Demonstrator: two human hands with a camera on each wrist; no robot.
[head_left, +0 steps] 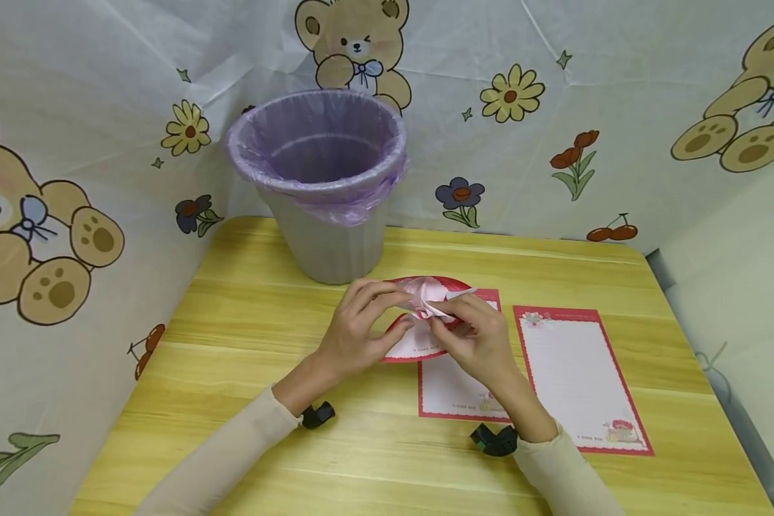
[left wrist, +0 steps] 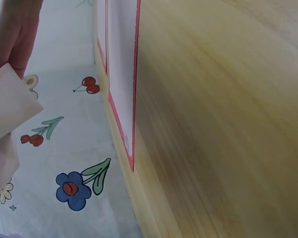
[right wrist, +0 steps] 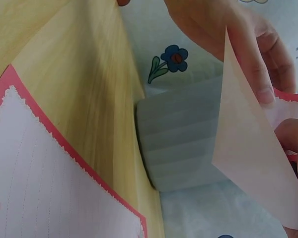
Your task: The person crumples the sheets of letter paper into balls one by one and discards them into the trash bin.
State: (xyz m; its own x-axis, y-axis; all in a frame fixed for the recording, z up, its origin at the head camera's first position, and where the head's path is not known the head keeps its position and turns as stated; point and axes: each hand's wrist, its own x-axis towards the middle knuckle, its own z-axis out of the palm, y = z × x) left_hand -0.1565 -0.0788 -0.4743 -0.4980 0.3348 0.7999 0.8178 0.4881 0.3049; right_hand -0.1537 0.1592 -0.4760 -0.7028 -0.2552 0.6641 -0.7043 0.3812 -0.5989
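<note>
A red-bordered pink sheet of letter paper is bent and bunched up between both hands, its crumpled middle rising in folds. My left hand grips it from the left, index finger over the top and thumb low at the near side. From the right, my right hand pinches a gathered fold between thumb and fingers. In the left wrist view, a folded flap of the paper sticks out below the right hand. The right wrist view has the paper's plain back in front of the left hand.
Below the held paper lies another bordered sheet, partly covered. A further lined sheet lies flat to the right. A grey bin with a purple liner stands at the back left of the wooden table, before a bear-printed cloth.
</note>
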